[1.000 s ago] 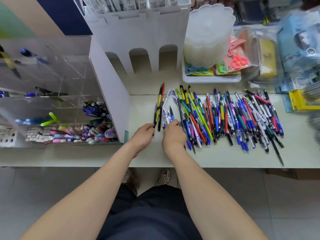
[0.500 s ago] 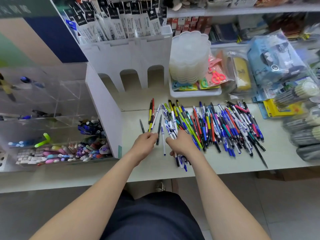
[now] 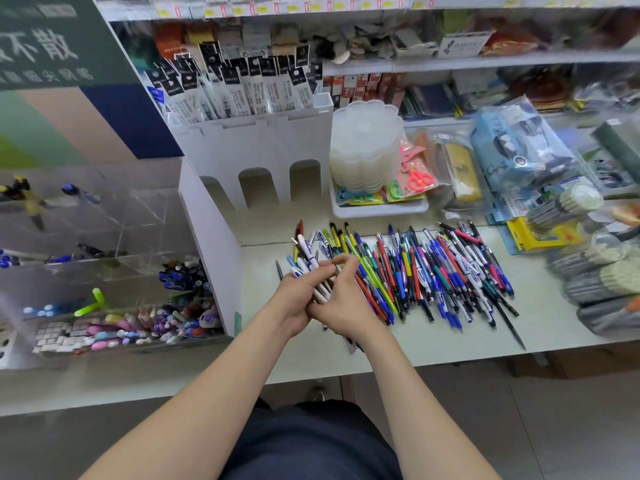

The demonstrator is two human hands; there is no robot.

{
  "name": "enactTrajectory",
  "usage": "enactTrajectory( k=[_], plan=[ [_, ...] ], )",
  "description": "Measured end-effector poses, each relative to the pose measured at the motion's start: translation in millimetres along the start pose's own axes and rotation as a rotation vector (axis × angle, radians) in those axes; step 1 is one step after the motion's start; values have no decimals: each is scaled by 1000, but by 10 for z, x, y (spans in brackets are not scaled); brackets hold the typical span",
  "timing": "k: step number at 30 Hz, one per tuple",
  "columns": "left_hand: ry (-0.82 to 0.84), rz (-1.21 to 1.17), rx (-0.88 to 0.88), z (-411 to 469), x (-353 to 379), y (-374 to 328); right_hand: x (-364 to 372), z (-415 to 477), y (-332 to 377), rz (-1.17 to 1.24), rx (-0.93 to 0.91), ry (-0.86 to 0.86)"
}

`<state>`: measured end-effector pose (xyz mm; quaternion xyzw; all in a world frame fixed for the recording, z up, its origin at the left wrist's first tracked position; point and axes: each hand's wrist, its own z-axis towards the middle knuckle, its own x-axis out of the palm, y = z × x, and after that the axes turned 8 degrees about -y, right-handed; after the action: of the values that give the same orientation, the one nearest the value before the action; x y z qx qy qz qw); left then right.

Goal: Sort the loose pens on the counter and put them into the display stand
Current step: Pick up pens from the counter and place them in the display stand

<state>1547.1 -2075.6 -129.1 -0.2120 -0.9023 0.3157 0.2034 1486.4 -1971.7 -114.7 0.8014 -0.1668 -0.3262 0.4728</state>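
Held pens' (image 3: 309, 263) lower ends behind hands (image 3: 341, 303)

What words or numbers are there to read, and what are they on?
"不散": big white characters on the green sign; the start is cut off.
Smaller row below on that sign: too blurred to read.
Black-topped packs: logos too small.
Shelf price tags: blurred.
White pens in the left hand: print too small.
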Motion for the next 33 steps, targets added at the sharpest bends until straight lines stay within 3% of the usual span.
enactTrajectory(
  k=[4, 9, 14, 22, 28, 33],
  plan=[
    [-34, -28, 3, -88, -1, -63, -158, -58, 23, 151, 104, 100],
    [-102, 53, 45, -152, 10, -101, -155, -65, 104, 369, 254, 38],
    [-172, -107, 88, -207, 63, -116, -73, -56, 142, 219, 328, -22],
    [-284, -255, 123, -286, 38, -287, -299, -58, 181, 327, 481, -124],
    [-251, -272, 269, -409, 126, -322, -67, -206, 133, 934, 782, -132],
    [-182, -136, 374, -556, 191, -242, 77, -207, 290, 1099, 723, -244]
  ],
)
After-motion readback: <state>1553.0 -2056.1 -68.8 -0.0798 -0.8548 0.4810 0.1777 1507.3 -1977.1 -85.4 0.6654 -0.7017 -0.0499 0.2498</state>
